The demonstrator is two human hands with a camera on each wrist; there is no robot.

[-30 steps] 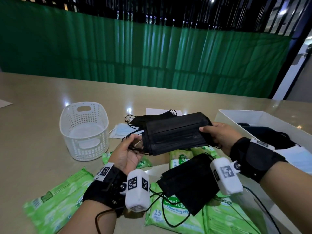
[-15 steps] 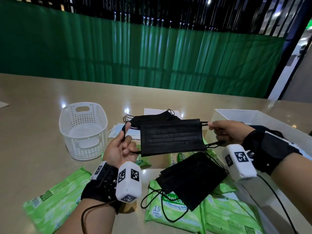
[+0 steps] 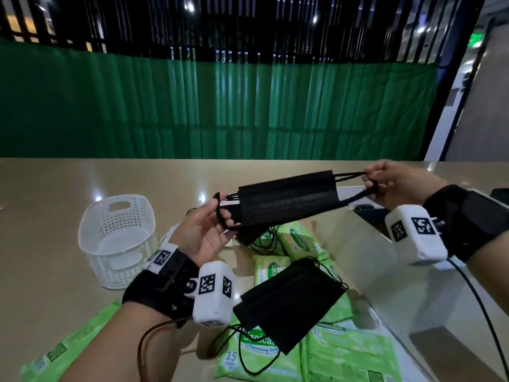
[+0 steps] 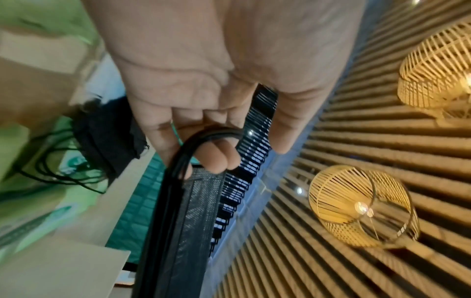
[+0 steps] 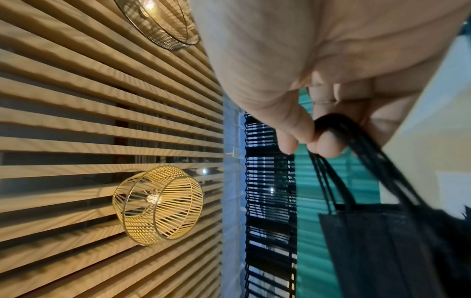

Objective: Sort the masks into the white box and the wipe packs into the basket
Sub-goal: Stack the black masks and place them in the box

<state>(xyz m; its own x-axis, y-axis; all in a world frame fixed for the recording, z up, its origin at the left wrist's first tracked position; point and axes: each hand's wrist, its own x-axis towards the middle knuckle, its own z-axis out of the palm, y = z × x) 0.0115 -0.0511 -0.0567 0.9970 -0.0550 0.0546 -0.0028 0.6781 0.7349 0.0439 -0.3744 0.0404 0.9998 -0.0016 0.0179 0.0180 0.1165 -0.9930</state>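
Observation:
A stack of black masks (image 3: 287,201) hangs stretched in the air between my hands. My left hand (image 3: 217,216) has its fingers hooked through the left ear loops (image 4: 216,134). My right hand (image 3: 377,183) pinches the right ear loops (image 5: 331,125), higher and over the white box (image 3: 385,271). Another stack of black masks (image 3: 289,301) lies on green wipe packs (image 3: 349,351) near the table's front. More wipe packs (image 3: 300,241) lie under the held masks. The white basket (image 3: 91,230) stands empty at the left.
One wipe pack (image 3: 66,351) lies at the front left by my left forearm. A pale mask and paper (image 3: 172,232) peek out behind my left hand. A green curtain (image 3: 220,111) backs the table's far edge. A cable (image 3: 479,299) runs from my right wrist.
Both hands have lifted the masks higher and pulled them taut by the ear loops. The right hand has risen and moved right, towards the white box.

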